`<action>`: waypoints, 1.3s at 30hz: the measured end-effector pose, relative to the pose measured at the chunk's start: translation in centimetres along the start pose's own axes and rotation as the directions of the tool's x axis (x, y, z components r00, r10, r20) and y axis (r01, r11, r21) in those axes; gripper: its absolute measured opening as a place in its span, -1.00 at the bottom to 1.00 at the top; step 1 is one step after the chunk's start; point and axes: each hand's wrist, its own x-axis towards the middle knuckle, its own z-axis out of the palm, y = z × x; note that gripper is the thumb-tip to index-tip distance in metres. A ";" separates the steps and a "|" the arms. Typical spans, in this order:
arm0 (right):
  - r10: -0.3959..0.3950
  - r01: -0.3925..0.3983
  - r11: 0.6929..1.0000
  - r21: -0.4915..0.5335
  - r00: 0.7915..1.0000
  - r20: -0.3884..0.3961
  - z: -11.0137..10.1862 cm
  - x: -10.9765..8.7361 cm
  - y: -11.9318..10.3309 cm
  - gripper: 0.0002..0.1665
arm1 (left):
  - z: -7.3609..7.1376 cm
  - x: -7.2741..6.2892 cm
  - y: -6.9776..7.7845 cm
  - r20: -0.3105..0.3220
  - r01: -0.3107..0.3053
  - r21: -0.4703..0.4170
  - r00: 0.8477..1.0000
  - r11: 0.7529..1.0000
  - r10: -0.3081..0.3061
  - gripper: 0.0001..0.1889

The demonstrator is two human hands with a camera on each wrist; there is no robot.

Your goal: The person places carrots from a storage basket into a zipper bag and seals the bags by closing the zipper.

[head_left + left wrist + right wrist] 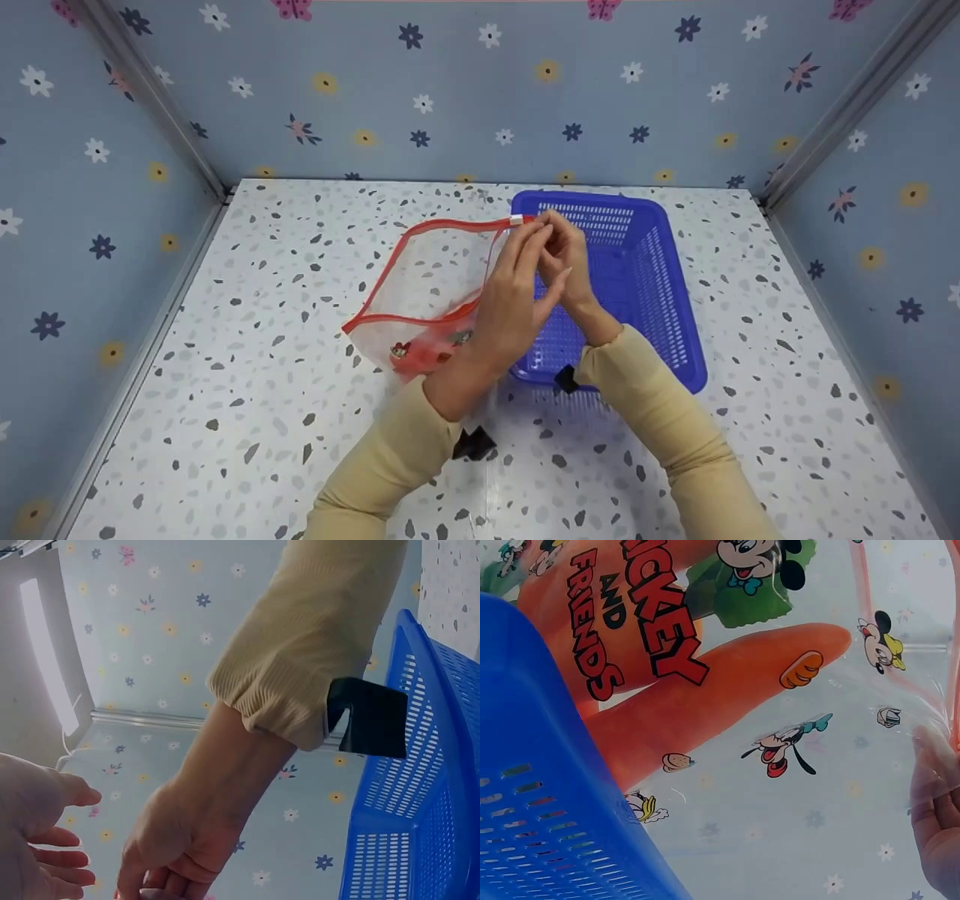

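Note:
A clear plastic zip bag with red edging gapes at its mouth, left of the basket. My right hand curls its fingers and pinches the red zip's end, just past the white slider. My left hand reaches over the bag's right side with fingers extended, fingertips right at the right hand's; its thumb stands apart. In the right wrist view the bag carries cartoon prints and the words "Mickey and Friends", with a large orange-red shape among them. In the left wrist view, my left hand's fingers are spread.
A blue perforated plastic basket stands under and right of my right hand. The speckled white table is enclosed by flower-patterned panels at the back and sides. Small black devices sit at both cuffs.

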 end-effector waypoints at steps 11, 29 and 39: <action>-0.012 0.014 0.997 0.072 0.999 -0.039 -0.1 -0.4 1.4 -0.96 | 0.2 1.4 -2.6 -0.036 0.052 0.221 0.998 0.974 -0.045 -0.63; -0.062 0.049 0.989 0.141 0.994 0.087 -1.4 -0.8 2.8 -0.77 | -0.5 1.2 -3.6 -0.086 0.078 0.273 0.995 0.959 -0.057 -0.85; -0.061 0.061 0.990 0.130 0.998 -0.009 -0.5 -1.2 2.3 -0.72 | -1.1 1.1 -3.8 -0.121 0.027 0.291 0.993 0.956 0.009 -0.81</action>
